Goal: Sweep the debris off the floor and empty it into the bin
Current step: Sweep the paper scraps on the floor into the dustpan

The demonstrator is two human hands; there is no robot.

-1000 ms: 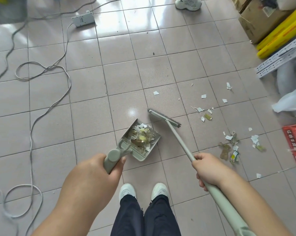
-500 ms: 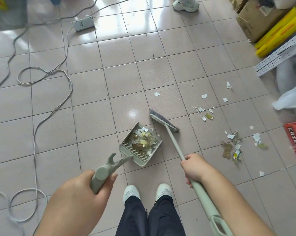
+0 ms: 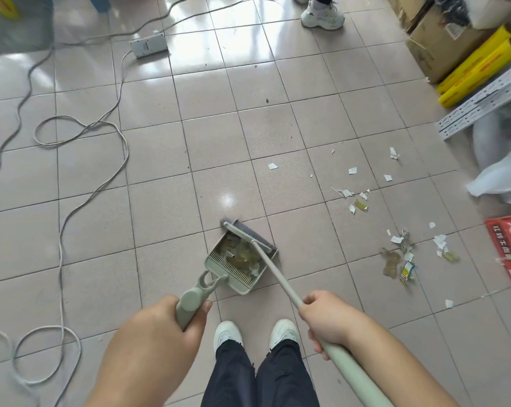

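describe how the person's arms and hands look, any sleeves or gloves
Both the left hand and the right hand are bare: no gloves, rings or watch show. Both forearms are uncovered as far as the frame reaches, with no sleeve edge in view, no markings. Below are dark navy trousers and white shoes.
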